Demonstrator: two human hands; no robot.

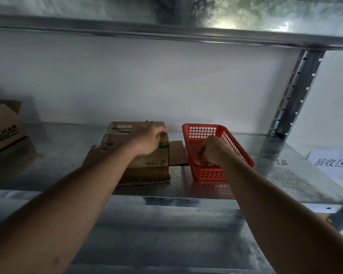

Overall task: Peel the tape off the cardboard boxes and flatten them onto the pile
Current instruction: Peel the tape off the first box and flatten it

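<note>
- Seen from head height at a galvanised metal shelf [186,186], both bare forearms reaching in under the shelf above.
- Left hand [150,140] laid on top of a flattened cardboard box [147,158] with green print, fingers curled over its far right edge, a grip grasping the cardboard.
- Box lying on a pile of flattened cardboard [145,177] at mid-shelf, close to the white back wall; a loose brown flap [176,153] showing between box and basket.
- Strips of clear tape [109,135] visible on the box's left side, near a white label.
- Right hand [211,151] lowered inside a red plastic basket [236,147], clenched into a fist; whether anything is held inside the fist cannot be told.
- Basket standing just right of the cardboard pile, near end at the shelf's front edge.
- Another cardboard box [5,129] with black lettering, flaps up, well apart at far left.
- White paper sign [331,163] with printed characters at far right, beside a perforated steel upright [297,91].
</note>
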